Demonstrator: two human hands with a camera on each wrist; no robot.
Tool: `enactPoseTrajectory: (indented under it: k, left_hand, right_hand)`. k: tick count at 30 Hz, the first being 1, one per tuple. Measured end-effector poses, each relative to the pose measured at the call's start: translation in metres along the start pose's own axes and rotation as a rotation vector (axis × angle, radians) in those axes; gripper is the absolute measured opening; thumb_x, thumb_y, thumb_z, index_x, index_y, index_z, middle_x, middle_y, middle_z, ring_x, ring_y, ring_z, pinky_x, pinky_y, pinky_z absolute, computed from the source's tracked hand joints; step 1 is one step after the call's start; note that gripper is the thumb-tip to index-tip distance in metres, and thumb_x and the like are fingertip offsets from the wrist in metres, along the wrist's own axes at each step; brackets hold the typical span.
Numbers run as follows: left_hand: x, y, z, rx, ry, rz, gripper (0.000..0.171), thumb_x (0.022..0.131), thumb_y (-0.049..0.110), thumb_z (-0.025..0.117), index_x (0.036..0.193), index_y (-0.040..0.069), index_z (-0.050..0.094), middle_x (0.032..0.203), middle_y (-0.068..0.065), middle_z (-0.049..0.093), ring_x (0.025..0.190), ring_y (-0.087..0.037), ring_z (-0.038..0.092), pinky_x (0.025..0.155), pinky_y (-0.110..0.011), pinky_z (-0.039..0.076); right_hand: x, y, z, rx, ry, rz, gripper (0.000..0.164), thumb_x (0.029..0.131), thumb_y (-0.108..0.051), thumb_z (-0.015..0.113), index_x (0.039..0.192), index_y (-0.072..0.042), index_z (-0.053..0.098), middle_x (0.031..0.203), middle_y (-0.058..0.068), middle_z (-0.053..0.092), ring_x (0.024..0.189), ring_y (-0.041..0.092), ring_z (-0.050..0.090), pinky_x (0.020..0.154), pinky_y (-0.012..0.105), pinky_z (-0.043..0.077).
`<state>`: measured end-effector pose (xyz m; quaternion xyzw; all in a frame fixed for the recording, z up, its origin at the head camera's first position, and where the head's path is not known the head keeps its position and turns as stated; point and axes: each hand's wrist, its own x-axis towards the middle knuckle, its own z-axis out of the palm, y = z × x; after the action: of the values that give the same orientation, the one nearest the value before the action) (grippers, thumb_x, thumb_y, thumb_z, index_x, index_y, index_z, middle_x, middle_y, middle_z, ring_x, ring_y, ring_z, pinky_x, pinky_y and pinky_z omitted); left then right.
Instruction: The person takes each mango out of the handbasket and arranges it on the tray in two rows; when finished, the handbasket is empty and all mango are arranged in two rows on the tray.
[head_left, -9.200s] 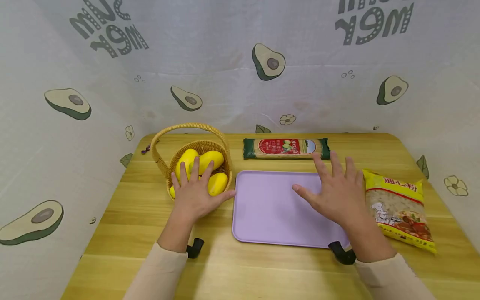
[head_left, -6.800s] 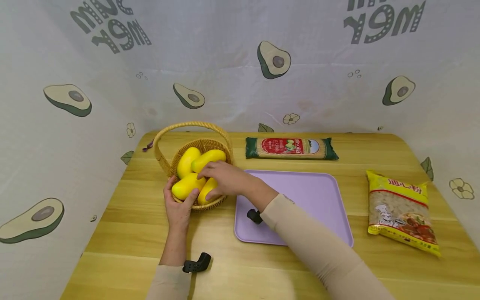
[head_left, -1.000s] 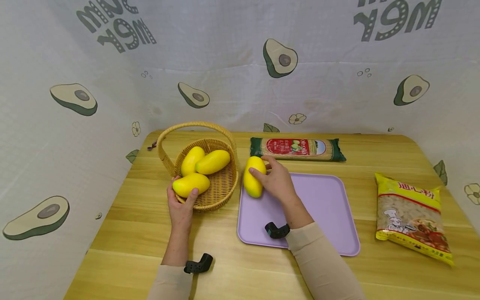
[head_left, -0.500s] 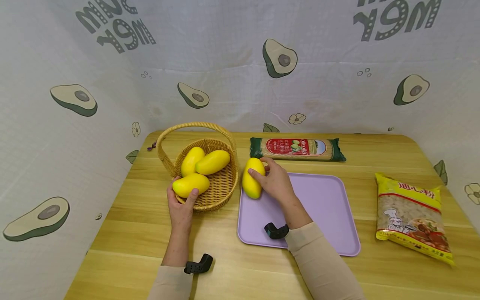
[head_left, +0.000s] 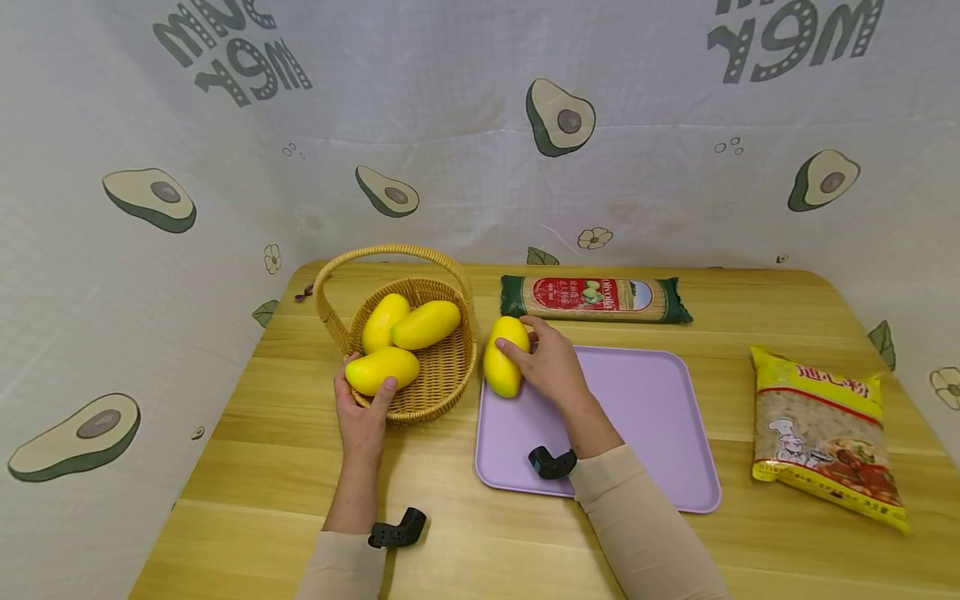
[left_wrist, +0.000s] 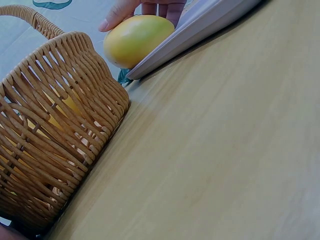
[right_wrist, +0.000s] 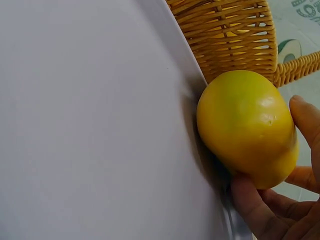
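My right hand [head_left: 553, 360] grips a yellow mango [head_left: 503, 367] at the left end of the lilac tray [head_left: 637, 417]. In the right wrist view, that mango [right_wrist: 245, 125] lies right at the tray's raised edge, the thumb on one side and fingertips on the other. My left hand [head_left: 363, 421] holds the near left rim of the wicker basket [head_left: 438, 379], thumb over the edge and the other fingers mostly hidden behind the wall. Three mangoes sit inside the basket, the nearest mango [head_left: 382, 371] close by that thumb.
A pack of spaghetti [head_left: 596, 299] lies behind the tray. To the right is a yellow bag of pasta [head_left: 825, 437]. The basket's arched handle [head_left: 390, 249] rises over its opening. Printed cloth [head_left: 465, 125] hangs around the wooden table [head_left: 450, 533].
Since the earliest frames, my right hand has brought one mango from the basket to the tray's left end, and my left hand has taken the basket's rim. Over the last second, little moves.
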<state>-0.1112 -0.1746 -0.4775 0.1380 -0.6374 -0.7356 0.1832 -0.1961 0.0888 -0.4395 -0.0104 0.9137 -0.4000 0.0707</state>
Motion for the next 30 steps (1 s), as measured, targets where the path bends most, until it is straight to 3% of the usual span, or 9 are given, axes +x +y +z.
enactPoseTrajectory:
  k: [21, 30]
  left_hand:
    - [0.000, 0.002, 0.001, -0.028, 0.002, 0.004, 0.070, 0.091, 0.010, 0.076, 0.151, 0.010, 0.039, 0.139, 0.000, 0.048, 0.125, -0.011, 0.048, 0.104, -0.018, 0.040]
    - [0.000, 0.001, 0.001, -0.008, 0.006, -0.001, 0.071, 0.091, 0.011, 0.076, 0.151, 0.011, 0.039, 0.141, -0.002, 0.047, 0.127, -0.011, 0.047, 0.106, -0.018, 0.038]
  right_hand:
    - [-0.002, -0.001, -0.003, 0.012, -0.012, -0.013, 0.071, 0.097, -0.050, 0.065, 0.154, -0.014, 0.044, 0.134, 0.018, 0.063, 0.120, 0.034, 0.066, 0.098, 0.050, 0.054]
    - [-0.015, -0.017, -0.026, 0.004, 0.070, -0.031, 0.075, 0.095, -0.055, 0.065, 0.156, -0.018, 0.041, 0.146, 0.016, 0.056, 0.126, 0.036, 0.060, 0.101, 0.054, 0.052]
